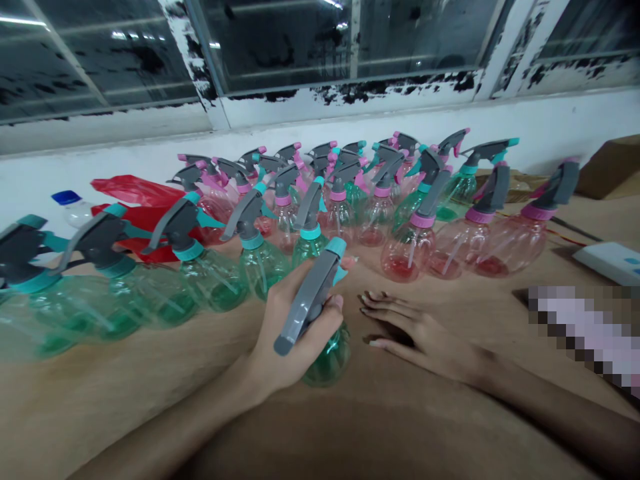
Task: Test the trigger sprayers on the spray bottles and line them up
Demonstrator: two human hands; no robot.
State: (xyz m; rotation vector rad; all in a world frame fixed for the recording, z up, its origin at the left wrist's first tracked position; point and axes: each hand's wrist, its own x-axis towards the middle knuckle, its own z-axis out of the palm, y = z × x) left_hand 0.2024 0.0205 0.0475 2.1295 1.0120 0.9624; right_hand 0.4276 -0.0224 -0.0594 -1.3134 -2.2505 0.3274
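Bench (150,393) is carrying a whole crowd of spray bottles. The left hand (285,343) is wrapping around the neck of one green spray bottle (331,360) at the near edge of the group. Its fingers are closing over the grey trigger (305,303), and the teal nozzle is poking out toward the far side. That bottle is standing on the bench, close to upright, just in front of the green row (210,280) that is stretching away to the left. The right hand (423,337) is lying palm down on the bench just beside it, fingers stretched out flat and holding nothing. Pink bottles (465,243) are clustering behind and to the right. Further back, a red bag (133,190) and a white bottle with a blue cap (75,210) are sitting by the wall, and a white device (607,260) is lying at the right edge.
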